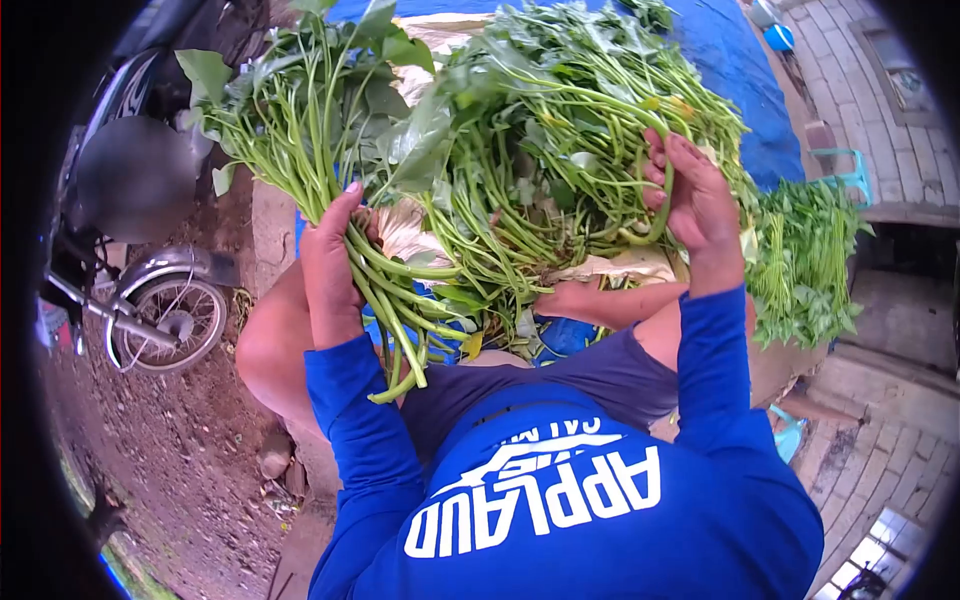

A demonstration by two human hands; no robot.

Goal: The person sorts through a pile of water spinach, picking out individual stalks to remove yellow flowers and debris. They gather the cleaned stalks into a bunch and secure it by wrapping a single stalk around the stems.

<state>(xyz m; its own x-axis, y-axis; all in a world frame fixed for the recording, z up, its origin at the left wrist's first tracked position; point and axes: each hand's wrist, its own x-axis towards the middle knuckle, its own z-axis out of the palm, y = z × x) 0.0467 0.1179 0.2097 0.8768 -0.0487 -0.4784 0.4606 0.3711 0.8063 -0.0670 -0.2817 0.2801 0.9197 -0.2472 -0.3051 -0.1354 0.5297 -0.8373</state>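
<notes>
My left hand [333, 262] is closed around a bunch of long-stemmed leafy greens [305, 150], which look like water spinach. Its leaves fan out away from me, and the thick cut ends hang down over my lap. At the right, my right hand [697, 195] pinches a curved green stem [666, 190] between thumb and fingers. That stem lies at the edge of a large heap of the same greens [560, 110] in front of me. Where its leafy end runs among the heap, I cannot make out.
A blue tarp [735, 85] lies under the heap. Tied-looking bundles of greens [800, 260] rest at the right, near a turquoise plastic chair [850, 178]. On the left a motorcycle wheel [175, 322] stands on bare soil. My bent legs frame the work area.
</notes>
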